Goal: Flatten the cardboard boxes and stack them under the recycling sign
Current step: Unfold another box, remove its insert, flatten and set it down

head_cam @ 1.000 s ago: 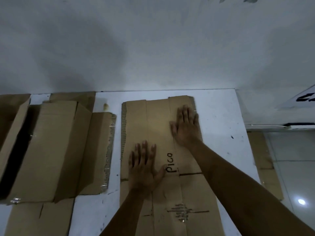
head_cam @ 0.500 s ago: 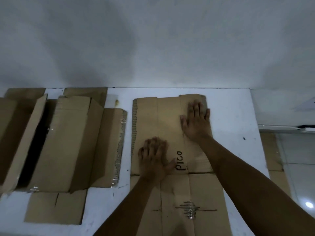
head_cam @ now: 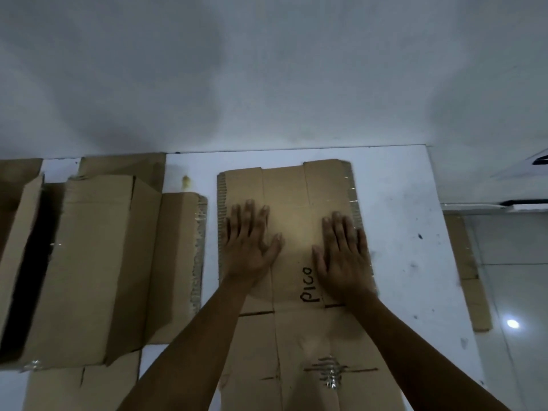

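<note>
Right now both hands are lying flat with fingers spread, palms down on the flattened box (head_cam: 292,203): the left hand (head_cam: 248,245) near its left edge, the right hand (head_cam: 344,256) by its right edge, beside the handwritten "pico" (head_cam: 308,284). That box is lying on the white table (head_cam: 400,232) against the wall (head_cam: 267,69). To the left, just apart, another box (head_cam: 98,262) is sitting only partly collapsed. A cardboard strip (head_cam: 468,271) is lying on the floor to the right.

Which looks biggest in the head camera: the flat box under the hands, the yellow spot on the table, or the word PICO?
1. Flat box: by far the largest.
2. Word PICO.
3. Yellow spot: smallest, though it is farther from the camera.
</note>
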